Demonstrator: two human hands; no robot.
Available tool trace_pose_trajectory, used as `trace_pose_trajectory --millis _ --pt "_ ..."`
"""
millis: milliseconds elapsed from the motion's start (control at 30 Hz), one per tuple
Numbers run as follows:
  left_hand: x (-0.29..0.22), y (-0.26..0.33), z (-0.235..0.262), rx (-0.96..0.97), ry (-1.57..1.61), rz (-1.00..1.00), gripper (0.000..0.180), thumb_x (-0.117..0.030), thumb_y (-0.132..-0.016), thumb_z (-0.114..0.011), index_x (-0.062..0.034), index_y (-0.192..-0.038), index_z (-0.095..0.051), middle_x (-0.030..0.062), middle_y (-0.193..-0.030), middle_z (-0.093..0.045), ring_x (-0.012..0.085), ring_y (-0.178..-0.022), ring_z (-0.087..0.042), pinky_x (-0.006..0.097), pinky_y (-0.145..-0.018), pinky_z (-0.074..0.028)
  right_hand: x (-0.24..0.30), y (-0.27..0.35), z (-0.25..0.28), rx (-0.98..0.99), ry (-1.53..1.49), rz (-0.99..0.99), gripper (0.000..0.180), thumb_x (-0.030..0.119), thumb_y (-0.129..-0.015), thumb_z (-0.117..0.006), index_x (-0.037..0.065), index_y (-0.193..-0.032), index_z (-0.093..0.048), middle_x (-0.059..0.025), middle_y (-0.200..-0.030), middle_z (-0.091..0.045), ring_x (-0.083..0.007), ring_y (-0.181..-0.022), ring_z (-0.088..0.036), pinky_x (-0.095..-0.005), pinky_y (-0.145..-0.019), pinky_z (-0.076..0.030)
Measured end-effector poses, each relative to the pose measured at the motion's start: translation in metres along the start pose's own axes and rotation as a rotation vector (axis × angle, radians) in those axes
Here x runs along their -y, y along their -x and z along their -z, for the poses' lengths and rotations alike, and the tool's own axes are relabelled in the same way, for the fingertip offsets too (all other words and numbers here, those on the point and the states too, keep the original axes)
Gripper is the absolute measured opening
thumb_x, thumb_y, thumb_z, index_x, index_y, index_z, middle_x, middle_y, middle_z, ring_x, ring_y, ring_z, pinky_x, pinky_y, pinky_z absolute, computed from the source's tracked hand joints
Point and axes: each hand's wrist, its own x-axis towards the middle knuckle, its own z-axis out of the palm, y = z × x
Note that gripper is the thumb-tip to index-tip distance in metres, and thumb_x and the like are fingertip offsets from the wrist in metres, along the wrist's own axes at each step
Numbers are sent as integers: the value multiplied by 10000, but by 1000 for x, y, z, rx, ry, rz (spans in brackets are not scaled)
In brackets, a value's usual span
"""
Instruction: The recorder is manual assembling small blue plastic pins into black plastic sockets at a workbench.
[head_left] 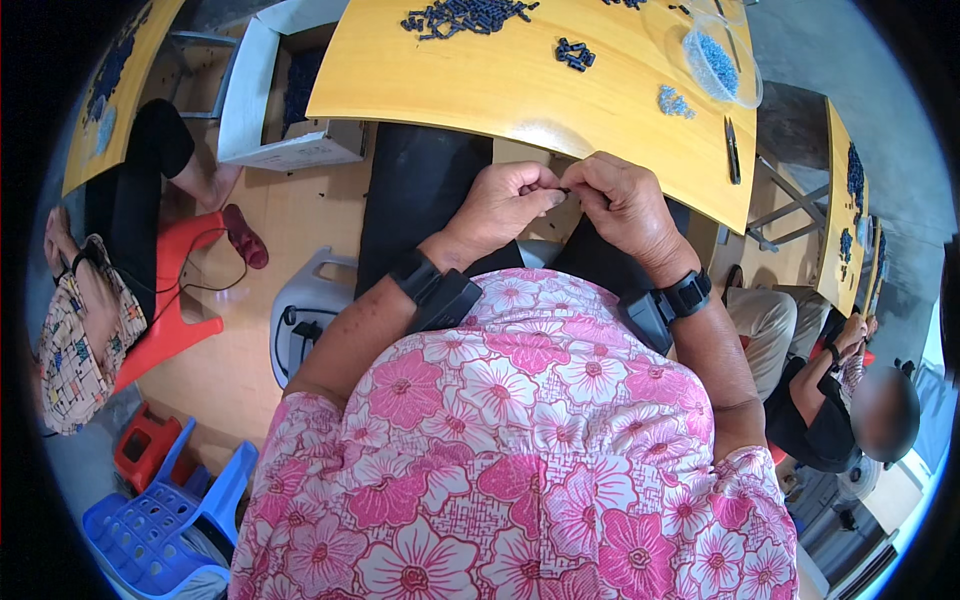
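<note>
My left hand point(509, 212) and my right hand point(622, 203) meet just off the near edge of the yellow table point(450, 90), above my lap. Between their pinched fingertips sits a small black part point(566, 190); its exact kind is too small to make out. Both hands have their fingers closed on it. On the table lie a large pile of small black cylindrical parts point(465, 16), a smaller group of the same black parts point(574, 55), and a little heap of tiny clear-blue pieces point(675, 102). More of those pieces fill a clear round tub point(748, 88).
A black pen-like tool point(733, 150) lies near the table's right edge. A white open box point(250, 100) stands to the table's left. Other people sit at left and right. Red stool point(170, 330), blue chair point(150, 530) and grey chair point(290, 330) stand at left.
</note>
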Motion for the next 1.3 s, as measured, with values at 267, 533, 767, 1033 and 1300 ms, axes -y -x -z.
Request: trace_pose_trajectory --millis 267,533,767,1033,1300 --pt "6 -1 -1 -31 -24 -38 142 -75 -840 -626 40 -919 -651 13 -751 -633 46 -690 -537 227 -612 -459 15 -4 -1 45 114 -49 198 132 -728 -659 97 -920 -629 -110 -826 -630 -288 -772 -630 -359 -674 -509" --pt "6 -2 2 -4 59 54 173 -85 -879 -609 26 -1005 -650 26 -877 -656 74 -773 -592 225 -684 -498 10 5 -12 -65 57 -54 271 -83 -801 -573 41 -1033 -639 -88 -858 -664 -176 -759 -650 -276 -710 -515" --pt "-7 -1 3 -11 269 92 174 -135 -890 -603 15 -957 -656 28 -828 -642 70 -710 -584 201 -644 -478 -11 16 -32 -254 -730 -405 259 -34 -796 -630 45 -1041 -660 -42 -891 -686 -73 -791 -607 -238 -706 -502" --pt "-5 3 6 -3 371 171 166 -159 -909 -588 -16 -976 -638 26 -857 -635 78 -729 -561 205 -675 -453 0 6 -30 -258 -451 -275 167 -31 -806 -633 35 -949 -687 -59 -853 -673 -102 -764 -626 -240 -701 -511" --pt "-14 5 5 -4 377 169 156 -162 -903 -599 -24 -958 -646 53 -893 -674 70 -738 -564 205 -693 -456 1 8 -34 -259 -901 -478 141 -27 -823 -621 34 -932 -686 -26 -890 -657 -109 -758 -620 -238 -720 -503"
